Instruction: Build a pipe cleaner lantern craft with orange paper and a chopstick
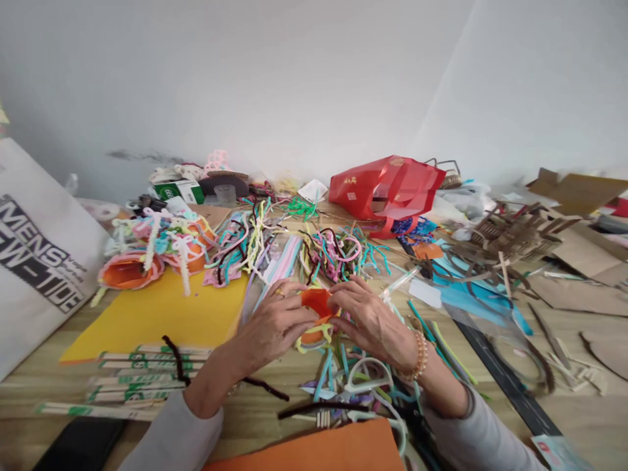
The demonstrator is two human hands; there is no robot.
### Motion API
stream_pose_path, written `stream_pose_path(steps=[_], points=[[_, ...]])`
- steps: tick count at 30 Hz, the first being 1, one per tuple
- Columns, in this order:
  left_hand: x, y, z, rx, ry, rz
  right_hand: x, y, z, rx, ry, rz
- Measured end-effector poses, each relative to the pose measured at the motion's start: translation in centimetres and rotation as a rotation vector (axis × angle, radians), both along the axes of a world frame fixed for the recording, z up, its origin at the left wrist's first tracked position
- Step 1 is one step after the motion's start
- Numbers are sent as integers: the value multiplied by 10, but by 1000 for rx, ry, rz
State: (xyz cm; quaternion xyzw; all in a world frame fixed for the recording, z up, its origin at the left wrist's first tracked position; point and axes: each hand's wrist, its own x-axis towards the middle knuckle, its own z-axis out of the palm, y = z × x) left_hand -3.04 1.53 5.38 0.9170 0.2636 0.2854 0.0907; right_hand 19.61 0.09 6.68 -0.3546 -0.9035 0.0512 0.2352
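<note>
Both my hands meet over the middle of a cluttered wooden table (275, 428). My left hand (275, 324) and my right hand (363, 314) have their fingers closed on a small piece of orange paper (316, 302). Under the paper lies a small orange ring with a yellow-green pipe cleaner (311, 340) around it. My right wrist wears a bead bracelet (419, 356). Loose pipe cleaners (358, 386) in several colours lie just in front of my hands.
A yellow sheet (161, 314) lies at left with wrapped chopsticks (142, 376) and orange paper flowers (130, 271). More pipe cleaners (255, 245) lie behind. A red bag (385, 186) stands at the back. Cardboard scraps (569, 261) cover the right. An orange sheet (324, 451) lies near me.
</note>
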Motion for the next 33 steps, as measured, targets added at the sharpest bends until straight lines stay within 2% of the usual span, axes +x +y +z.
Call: stream_pose_path(steps=[9,16,24,33], points=[[-5,1,4,-102,-10,-33,1,0,3,-6,-15,26],[-5,-4,14,-144,13,-50,3,3,2,-2,-42,44],[-6,-1,9,-135,9,-53,7,5,4,-24,-35,90],[-5,-3,10,-145,-7,-61,8,5,4,-22,-67,84]])
